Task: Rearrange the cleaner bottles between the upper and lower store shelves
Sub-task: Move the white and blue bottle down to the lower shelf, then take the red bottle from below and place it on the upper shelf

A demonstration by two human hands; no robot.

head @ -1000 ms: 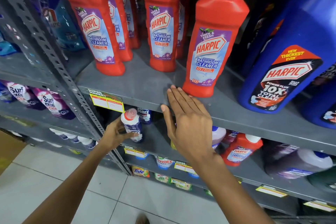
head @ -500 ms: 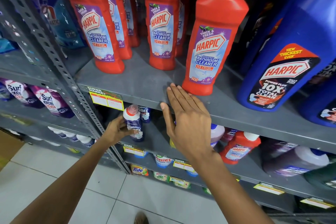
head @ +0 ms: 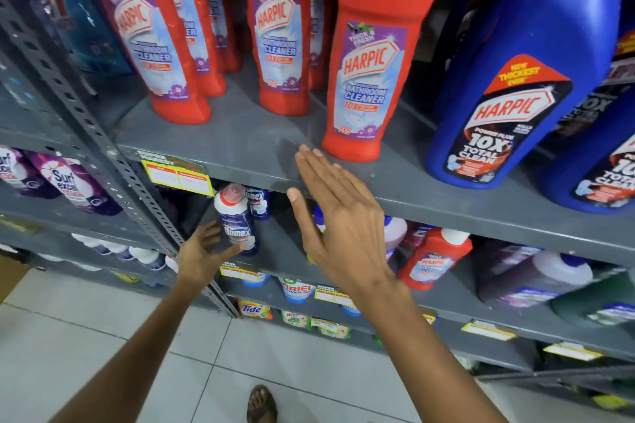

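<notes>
A small purple Domex bottle (head: 236, 216) with a white shoulder and pink cap stands upright at the front left of the lower shelf (head: 285, 261), with a second Domex bottle (head: 257, 203) right behind it. My left hand (head: 202, 251) is at its lower left, fingers spread and no longer wrapped round it, the thumb by its base. My right hand (head: 338, 216) is flat and holds nothing, its fingertips resting on the front edge of the upper shelf (head: 247, 144), just short of a tall red Harpic bathroom cleaner bottle (head: 374, 55).
More red Harpic bottles (head: 278, 27) stand in rows on the upper shelf, with big blue Harpic jugs (head: 515, 72) to the right. A small red Harpic bottle (head: 434, 257) leans on the lower shelf. A perforated grey upright (head: 103, 148) rises on the left. Below is tiled floor (head: 86, 336).
My left hand carried the Domex bottle rightward and inward onto the lower shelf and has opened off it. My right hand stayed at the upper shelf edge.
</notes>
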